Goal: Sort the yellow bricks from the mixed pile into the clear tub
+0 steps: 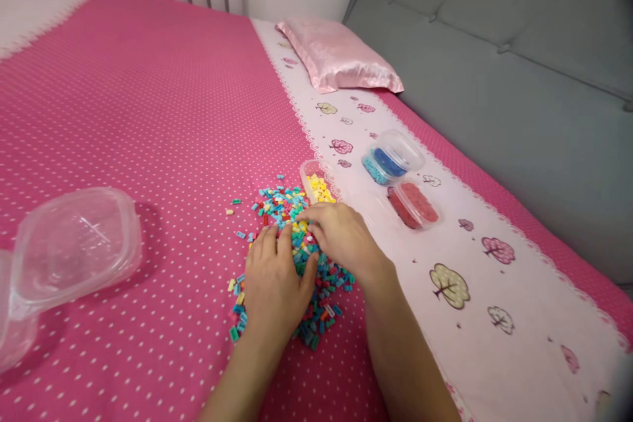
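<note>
A pile of small multicoloured toy building bricks (316, 316) is spread on the bed, mostly teal and green with some yellow, red and white. My left hand (274, 270) lies palm down on the pile's left side, fingers stretched out and thumb apart. Over the pile's upper right, my right hand (341, 234) reaches in with bent fingers; a gap shows between its forefinger and thumb, above some yellow bricks. Its palm side is hidden, and I see nothing held in it. Just beyond that hand stands a clear plastic container (305, 175) with yellow bricks (320, 188) inside.
On the white printed band to the right are a container of red bricks (414, 204) and containers with blue bricks (388, 161) and light blue ones. A large clear plastic container (74, 244) sits at the left. Farther back lies a pink pillow (339, 56) beside the grey padded panel (484, 99).
</note>
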Motion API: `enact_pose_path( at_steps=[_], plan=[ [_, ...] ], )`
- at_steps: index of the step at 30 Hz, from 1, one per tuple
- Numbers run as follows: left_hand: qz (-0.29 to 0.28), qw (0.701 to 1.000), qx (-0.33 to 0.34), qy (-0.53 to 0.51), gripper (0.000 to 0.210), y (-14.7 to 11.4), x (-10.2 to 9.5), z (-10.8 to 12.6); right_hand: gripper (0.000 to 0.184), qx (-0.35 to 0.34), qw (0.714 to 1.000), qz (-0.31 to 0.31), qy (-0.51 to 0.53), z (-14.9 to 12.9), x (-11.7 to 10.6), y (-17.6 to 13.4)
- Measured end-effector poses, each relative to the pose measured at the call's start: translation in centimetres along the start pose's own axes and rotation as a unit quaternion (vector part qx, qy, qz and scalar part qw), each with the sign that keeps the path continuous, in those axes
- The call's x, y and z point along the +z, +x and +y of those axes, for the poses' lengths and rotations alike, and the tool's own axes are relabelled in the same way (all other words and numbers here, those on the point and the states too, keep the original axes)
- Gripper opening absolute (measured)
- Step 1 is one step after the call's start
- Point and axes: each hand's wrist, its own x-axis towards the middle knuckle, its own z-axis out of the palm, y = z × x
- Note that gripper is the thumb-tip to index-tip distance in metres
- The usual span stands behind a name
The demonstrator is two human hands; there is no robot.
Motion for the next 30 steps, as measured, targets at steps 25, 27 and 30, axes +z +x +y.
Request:
enact_pose_path(
  at_steps=[25,27,30],
  plan=[
    [0.007,1.0,0.009,0.009,0.059,-0.1,-0.1,0.0,0.022,0.028,0.996,0.048,0.069,3.2,-1.9,-1.8],
    [0.008,1.0,0.009,0.01,0.059,-0.1,0.0,-0.1,0.022,0.032,0.99,0.111,0.08,3.5,-2.2,-1.8],
    [0.007,1.0,0.008,0.01,0.059,-0.1,0.0,0.0,0.021,0.048,0.974,0.204,0.084,3.8,-2.4,-1.6]
  ],
)
